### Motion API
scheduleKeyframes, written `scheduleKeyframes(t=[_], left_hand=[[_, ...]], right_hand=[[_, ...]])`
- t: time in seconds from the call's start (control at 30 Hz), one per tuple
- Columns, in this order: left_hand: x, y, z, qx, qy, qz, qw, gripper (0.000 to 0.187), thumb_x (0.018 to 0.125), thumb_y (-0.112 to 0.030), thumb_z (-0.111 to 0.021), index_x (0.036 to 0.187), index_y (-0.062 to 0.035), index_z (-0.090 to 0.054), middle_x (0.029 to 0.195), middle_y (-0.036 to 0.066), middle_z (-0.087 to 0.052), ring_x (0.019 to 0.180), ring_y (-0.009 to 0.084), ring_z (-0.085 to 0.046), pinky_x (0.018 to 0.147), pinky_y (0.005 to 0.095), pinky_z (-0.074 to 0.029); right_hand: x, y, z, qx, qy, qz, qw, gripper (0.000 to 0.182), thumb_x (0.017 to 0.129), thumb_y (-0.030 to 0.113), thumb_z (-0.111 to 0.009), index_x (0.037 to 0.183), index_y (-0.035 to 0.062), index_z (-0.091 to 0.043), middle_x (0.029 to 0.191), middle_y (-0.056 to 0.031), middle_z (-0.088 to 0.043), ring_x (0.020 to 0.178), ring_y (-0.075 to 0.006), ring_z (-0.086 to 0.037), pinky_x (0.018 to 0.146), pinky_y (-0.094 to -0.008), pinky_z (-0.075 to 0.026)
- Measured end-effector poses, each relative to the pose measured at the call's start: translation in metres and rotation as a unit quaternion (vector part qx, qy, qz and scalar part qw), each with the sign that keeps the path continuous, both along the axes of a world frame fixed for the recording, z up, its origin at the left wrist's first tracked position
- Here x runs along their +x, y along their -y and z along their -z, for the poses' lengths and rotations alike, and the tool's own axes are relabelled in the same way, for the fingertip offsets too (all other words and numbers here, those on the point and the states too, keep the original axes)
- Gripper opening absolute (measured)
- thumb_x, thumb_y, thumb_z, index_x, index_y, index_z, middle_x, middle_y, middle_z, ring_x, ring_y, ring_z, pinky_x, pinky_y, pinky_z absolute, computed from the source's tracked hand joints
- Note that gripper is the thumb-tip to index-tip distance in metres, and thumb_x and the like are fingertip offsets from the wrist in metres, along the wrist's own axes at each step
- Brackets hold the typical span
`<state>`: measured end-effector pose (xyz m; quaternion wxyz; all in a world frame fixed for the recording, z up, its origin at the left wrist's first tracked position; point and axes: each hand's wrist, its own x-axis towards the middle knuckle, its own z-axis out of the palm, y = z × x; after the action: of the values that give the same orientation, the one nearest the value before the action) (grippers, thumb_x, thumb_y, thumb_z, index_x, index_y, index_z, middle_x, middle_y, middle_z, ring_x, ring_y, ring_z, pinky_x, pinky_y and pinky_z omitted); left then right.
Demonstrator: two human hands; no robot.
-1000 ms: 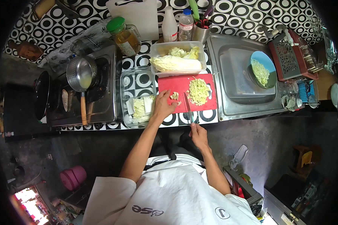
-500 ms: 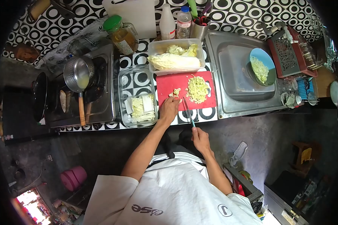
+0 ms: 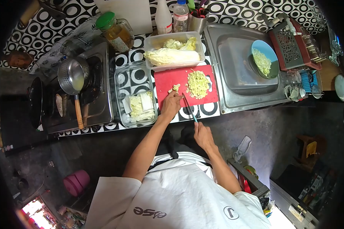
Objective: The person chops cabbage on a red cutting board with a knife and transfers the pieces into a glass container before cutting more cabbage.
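Knife (image 3: 190,108) (blue-handled) in right hand (image 3: 204,135)

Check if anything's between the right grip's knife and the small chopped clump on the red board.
The left grip partly is: its fingers lie at the near edge of the small clump, close to the knife. Nothing else visible stands between; the larger pile lies right of the knife's tip.
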<state>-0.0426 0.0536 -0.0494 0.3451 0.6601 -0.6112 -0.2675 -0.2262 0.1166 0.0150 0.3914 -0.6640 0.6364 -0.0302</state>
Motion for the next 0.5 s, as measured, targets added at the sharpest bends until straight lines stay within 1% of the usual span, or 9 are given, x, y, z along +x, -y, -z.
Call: scheduleKeyframes(t=[0.1,0.17,0.2,0.23,0.3,0.33,0.37,0.43,0.5], left_hand=[[-0.003,-0.001,-0.005,-0.029,0.001,-0.010,1.000,0.013,0.075,-0.001,-0.058,0.083,0.0006,-0.068,0.080,0.014,-0.058,0.073,0.0307,-0.059,0.068,0.0365,-0.048],[-0.005,-0.001,-0.017,0.006,0.007,-0.014,1.000,0.013,0.074,-0.004,-0.060,0.083,0.0009,-0.068,0.080,0.014,-0.058,0.074,0.0304,-0.059,0.068,0.0353,-0.048],[-0.005,-0.001,-0.015,-0.013,0.019,-0.012,1.000,0.013,0.073,-0.009,-0.063,0.082,0.0003,-0.068,0.079,0.013,-0.058,0.073,0.0295,-0.059,0.068,0.0338,-0.048],[-0.004,0.001,-0.011,-0.018,0.020,-0.011,1.000,0.013,0.073,-0.009,-0.063,0.082,0.0003,-0.068,0.079,0.013,-0.058,0.073,0.0295,-0.059,0.068,0.0338,-0.048],[-0.003,0.002,-0.004,0.009,-0.020,-0.019,1.000,0.013,0.074,-0.010,-0.065,0.082,-0.0003,-0.068,0.079,0.013,-0.058,0.070,0.0279,-0.059,0.066,0.0341,-0.047],[-0.004,0.002,-0.006,0.031,0.004,-0.023,0.999,0.012,0.075,-0.011,-0.066,0.082,-0.0007,-0.068,0.078,0.012,-0.058,0.067,0.0260,-0.059,0.063,0.0345,-0.046],[-0.005,-0.001,-0.006,0.034,0.003,-0.019,0.999,0.012,0.075,-0.011,-0.066,0.082,-0.0007,-0.068,0.078,0.012,-0.058,0.067,0.0260,-0.059,0.063,0.0345,-0.046],[-0.004,0.001,-0.002,-0.014,-0.006,-0.036,0.999,0.011,0.075,-0.008,-0.065,0.081,-0.0006,-0.068,0.075,0.012,-0.059,0.066,0.0256,-0.058,0.061,0.0350,-0.045],[-0.004,0.003,-0.002,-0.018,-0.021,-0.043,0.999,0.009,0.074,-0.006,-0.065,0.080,0.0000,-0.068,0.075,0.012,-0.059,0.066,0.0260,-0.059,0.061,0.0342,-0.046]], right_hand=[[0.001,-0.004,0.014,-0.040,0.009,-0.010,0.999,0.039,0.095,0.030,-0.036,0.081,-0.0030,-0.051,0.069,-0.0304,-0.057,0.068,-0.0500,-0.055,0.061,-0.0548,-0.045],[-0.004,-0.011,0.019,-0.073,-0.009,-0.008,0.997,0.037,0.094,0.028,-0.037,0.079,-0.0024,-0.051,0.066,-0.0289,-0.057,0.063,-0.0487,-0.056,0.057,-0.0546,-0.045],[-0.004,-0.010,0.018,-0.078,-0.008,-0.007,0.997,0.037,0.094,0.028,-0.037,0.079,-0.0024,-0.051,0.066,-0.0289,-0.057,0.063,-0.0487,-0.056,0.057,-0.0546,-0.045],[-0.004,-0.009,0.018,-0.076,-0.028,-0.002,0.997,0.036,0.094,0.028,-0.037,0.079,-0.0022,-0.051,0.065,-0.0289,-0.057,0.063,-0.0483,-0.056,0.057,-0.0547,-0.045],[-0.003,-0.006,0.018,-0.072,-0.050,0.009,0.996,0.036,0.094,0.028,-0.038,0.079,-0.0020,-0.050,0.065,-0.0288,-0.057,0.062,-0.0478,-0.057,0.056,-0.0548,-0.045],[0.000,0.000,0.016,-0.084,-0.053,-0.006,0.995,0.035,0.094,0.028,-0.038,0.080,-0.0021,-0.051,0.065,-0.0288,-0.057,0.063,-0.0477,-0.057,0.056,-0.0545,-0.046],[0.003,0.004,0.014,-0.093,-0.055,-0.021,0.994,0.035,0.094,0.028,-0.038,0.080,-0.0022,-0.051,0.065,-0.0288,-0.057,0.063,-0.0475,-0.057,0.057,-0.0542,-0.046],[0.006,0.010,0.007,-0.071,-0.051,-0.023,0.996,0.036,0.094,0.028,-0.039,0.082,-0.0027,-0.051,0.067,-0.0293,-0.058,0.065,-0.0478,-0.057,0.059,-0.0544,-0.046],[0.006,0.010,0.000,-0.056,-0.016,-0.011,0.998,0.036,0.094,0.029,-0.038,0.082,-0.0030,-0.051,0.068,-0.0299,-0.058,0.067,-0.0479,-0.058,0.061,-0.0549,-0.046]])
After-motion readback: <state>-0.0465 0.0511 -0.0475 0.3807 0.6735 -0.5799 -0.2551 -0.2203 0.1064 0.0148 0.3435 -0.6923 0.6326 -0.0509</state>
